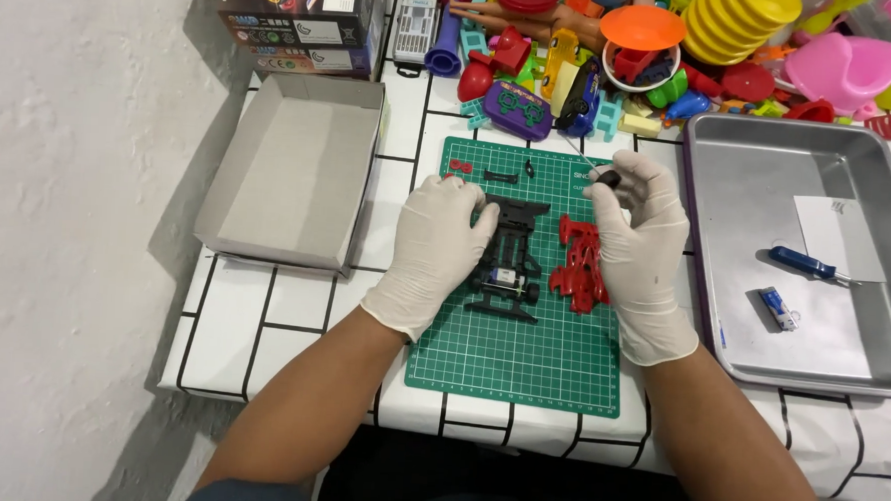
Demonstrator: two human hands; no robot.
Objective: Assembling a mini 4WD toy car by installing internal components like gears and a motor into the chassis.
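A black toy car chassis (508,255) lies on the green cutting mat (521,364). My left hand (436,248), in a white glove, rests against the chassis's left side with fingers touching its front. My right hand (638,239), also gloved, pinches a small screwdriver (597,171) with a black handle, its thin shaft pointing up-left. A red car body shell (577,264) lies on the mat just left of my right palm. Small red (459,166) and black parts (501,176) sit at the mat's top edge.
An open grey cardboard box (294,169) lies left of the mat. At the right, a metal tray (739,183) holds a blue screwdriver (804,262), a small blue item (779,307) and a white paper (837,236). Colourful plastic toys (675,50) crowd the table's back.
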